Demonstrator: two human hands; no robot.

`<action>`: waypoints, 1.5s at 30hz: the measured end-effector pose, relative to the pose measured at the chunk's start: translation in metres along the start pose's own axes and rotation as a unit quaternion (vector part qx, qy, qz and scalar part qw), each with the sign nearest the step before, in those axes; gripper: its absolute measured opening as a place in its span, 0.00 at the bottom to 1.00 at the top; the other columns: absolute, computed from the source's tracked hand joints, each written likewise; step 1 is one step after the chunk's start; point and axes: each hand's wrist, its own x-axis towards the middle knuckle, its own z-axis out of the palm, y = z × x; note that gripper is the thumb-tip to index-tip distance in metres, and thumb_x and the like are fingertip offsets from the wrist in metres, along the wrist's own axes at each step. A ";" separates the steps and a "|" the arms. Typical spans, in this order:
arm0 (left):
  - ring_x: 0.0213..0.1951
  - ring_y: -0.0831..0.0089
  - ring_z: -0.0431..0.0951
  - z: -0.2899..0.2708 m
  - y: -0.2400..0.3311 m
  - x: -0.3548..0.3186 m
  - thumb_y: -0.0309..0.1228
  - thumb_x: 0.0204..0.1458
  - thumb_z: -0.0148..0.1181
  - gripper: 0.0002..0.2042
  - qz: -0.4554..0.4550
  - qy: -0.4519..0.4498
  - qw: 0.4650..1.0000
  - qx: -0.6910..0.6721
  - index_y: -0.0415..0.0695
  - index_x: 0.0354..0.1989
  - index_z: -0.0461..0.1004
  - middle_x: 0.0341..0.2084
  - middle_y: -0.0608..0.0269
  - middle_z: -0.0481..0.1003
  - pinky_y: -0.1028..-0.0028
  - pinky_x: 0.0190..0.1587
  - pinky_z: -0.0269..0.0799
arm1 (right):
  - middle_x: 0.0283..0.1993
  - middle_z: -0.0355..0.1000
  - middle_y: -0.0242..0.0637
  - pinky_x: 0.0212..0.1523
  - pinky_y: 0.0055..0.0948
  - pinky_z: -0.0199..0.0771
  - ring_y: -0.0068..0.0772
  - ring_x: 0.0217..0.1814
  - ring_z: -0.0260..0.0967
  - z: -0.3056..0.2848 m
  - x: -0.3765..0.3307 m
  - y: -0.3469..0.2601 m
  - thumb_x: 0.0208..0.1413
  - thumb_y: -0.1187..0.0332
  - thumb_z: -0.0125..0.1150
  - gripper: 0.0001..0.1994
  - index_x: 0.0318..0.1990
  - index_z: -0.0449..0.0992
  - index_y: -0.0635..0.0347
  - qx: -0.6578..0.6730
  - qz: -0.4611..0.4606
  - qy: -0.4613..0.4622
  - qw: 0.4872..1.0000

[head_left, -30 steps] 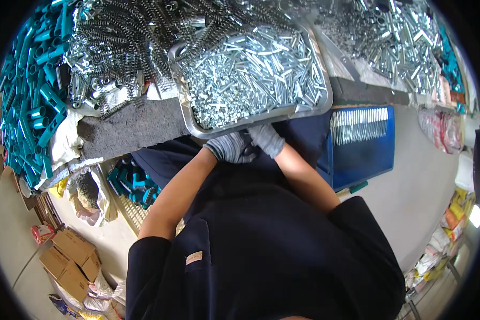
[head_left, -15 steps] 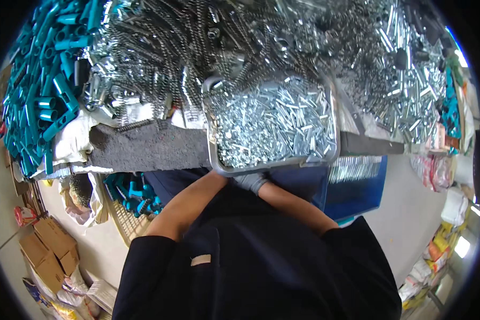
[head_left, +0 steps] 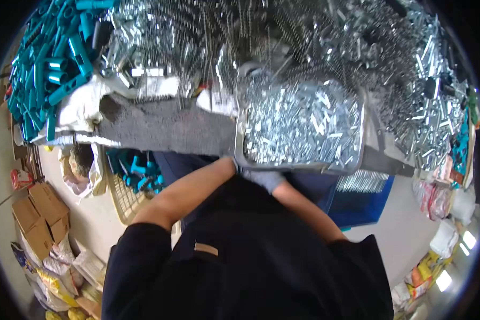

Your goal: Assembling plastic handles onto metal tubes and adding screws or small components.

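Note:
My right hand [head_left: 264, 178], in a grey glove, is beneath the near rim of a metal tray [head_left: 298, 168]. Its fingers are hidden. My left forearm reaches the tray's near left corner, and almost all of my left hand [head_left: 236, 166] is out of sight there. Whether either hand grips anything cannot be seen. Small shiny metal pins and short rods [head_left: 304, 122] fill the tray, somewhat blurred. The tray sits at the worktable's near edge, against a heap of springs [head_left: 213, 48].
Teal plastic handles [head_left: 53, 69] are piled at the left, beside dark grey cloth [head_left: 165, 125]. More metal rods [head_left: 429, 96] lie right. Below stand a cream basket [head_left: 120, 192] of teal parts and a blue bin [head_left: 357, 205]. Cardboard [head_left: 42, 213] lies on the left floor.
The view has shifted, so the tray and table appear farther right. My hands remain low by the tray's near rim, with the right glove slightly more exposed.

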 end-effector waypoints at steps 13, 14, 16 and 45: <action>0.25 0.54 0.77 -0.139 -0.031 -0.133 0.50 0.40 0.63 0.18 0.117 0.045 0.982 -0.138 0.47 0.24 0.76 0.19 0.57 0.76 0.62 0.36 0.73 | 0.68 0.56 0.42 0.67 0.47 0.55 0.48 0.67 0.55 0.135 -0.014 0.204 0.65 0.51 0.32 0.27 0.67 0.57 0.53 0.149 0.141 -0.019 0.979; 0.21 0.55 0.76 -0.153 -0.049 -0.164 0.46 0.39 0.65 0.15 0.088 0.138 0.947 -0.277 0.46 0.24 0.77 0.17 0.57 0.75 0.65 0.28 0.72 | 0.64 0.61 0.46 0.63 0.48 0.63 0.52 0.62 0.63 0.140 -0.023 0.205 0.66 0.57 0.32 0.24 0.64 0.60 0.56 0.363 0.163 0.060 0.916; 0.25 0.64 0.80 -0.162 -0.095 -0.252 0.37 0.38 0.68 0.15 -0.003 0.249 0.909 -0.335 0.44 0.35 0.78 0.24 0.58 0.79 0.67 0.30 0.73 | 0.64 0.60 0.47 0.61 0.52 0.65 0.55 0.63 0.61 0.098 0.009 0.113 0.66 0.58 0.31 0.23 0.64 0.60 0.57 0.819 0.350 -0.006 0.454; 0.35 0.72 0.73 -0.131 -0.110 -0.157 0.33 0.58 0.56 0.10 -0.047 0.634 0.743 -0.211 0.38 0.40 0.72 0.32 0.61 0.75 0.72 0.42 0.69 | 0.46 0.76 0.36 0.41 0.23 0.74 0.21 0.42 0.73 -0.300 -0.049 0.000 0.61 0.47 0.54 0.26 0.53 0.73 0.64 0.586 0.002 -0.179 0.790</action>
